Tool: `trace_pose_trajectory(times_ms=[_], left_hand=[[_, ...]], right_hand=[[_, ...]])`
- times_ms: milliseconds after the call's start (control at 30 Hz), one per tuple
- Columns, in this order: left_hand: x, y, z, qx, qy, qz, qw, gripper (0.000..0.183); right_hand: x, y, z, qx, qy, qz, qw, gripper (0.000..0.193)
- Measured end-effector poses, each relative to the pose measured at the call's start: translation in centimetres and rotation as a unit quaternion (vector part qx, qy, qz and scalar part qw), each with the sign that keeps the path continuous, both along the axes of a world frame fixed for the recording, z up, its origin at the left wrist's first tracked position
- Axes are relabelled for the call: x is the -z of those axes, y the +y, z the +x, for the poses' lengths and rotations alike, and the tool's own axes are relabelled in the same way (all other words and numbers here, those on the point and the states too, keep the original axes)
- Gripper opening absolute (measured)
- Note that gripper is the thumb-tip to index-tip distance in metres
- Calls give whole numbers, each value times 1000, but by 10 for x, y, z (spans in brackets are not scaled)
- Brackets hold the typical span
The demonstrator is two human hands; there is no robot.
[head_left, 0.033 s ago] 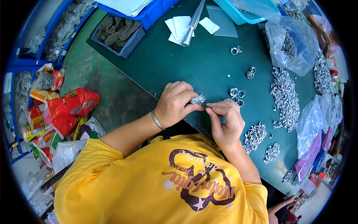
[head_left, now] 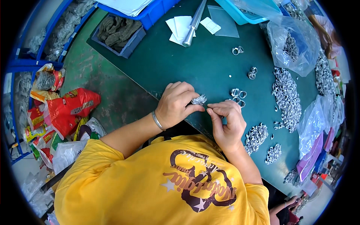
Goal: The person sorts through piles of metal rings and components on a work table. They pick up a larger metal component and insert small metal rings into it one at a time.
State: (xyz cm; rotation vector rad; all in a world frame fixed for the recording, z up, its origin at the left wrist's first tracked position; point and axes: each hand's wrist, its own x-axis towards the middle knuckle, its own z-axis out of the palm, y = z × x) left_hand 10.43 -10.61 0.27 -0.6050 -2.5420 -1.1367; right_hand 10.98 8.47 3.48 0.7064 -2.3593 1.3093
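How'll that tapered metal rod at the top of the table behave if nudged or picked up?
Likely to roll, probably in a curve: the metal rod looks round and tapered. Probably stiff, as it looks like solid-walled metal and shows no sag or kink. May be slippery, since its surface looks shiny.

This looks like a small metalwork workshop: heaps of silvery ring-like pieces (head_left: 287,101) lie on the right of a green table (head_left: 150,63), beside a clear bag (head_left: 304,60) of more, with a tapered metal rod (head_left: 194,24) farther off. On the left, blue shelves (head_left: 33,69) hold plastic-wrapped goods (head_left: 62,35).
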Motion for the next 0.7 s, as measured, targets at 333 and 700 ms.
trace_pose_trajectory(times_ms=[333,700], left_hand=[[-1,1,1,-5,-23,8,1000,27],[-4,3,0,-6,-35,29,999,23]], right_hand=[[-5,-3,0,-26,66,54,996,20],[1,-4,-7,-78,98,44,991,16]])
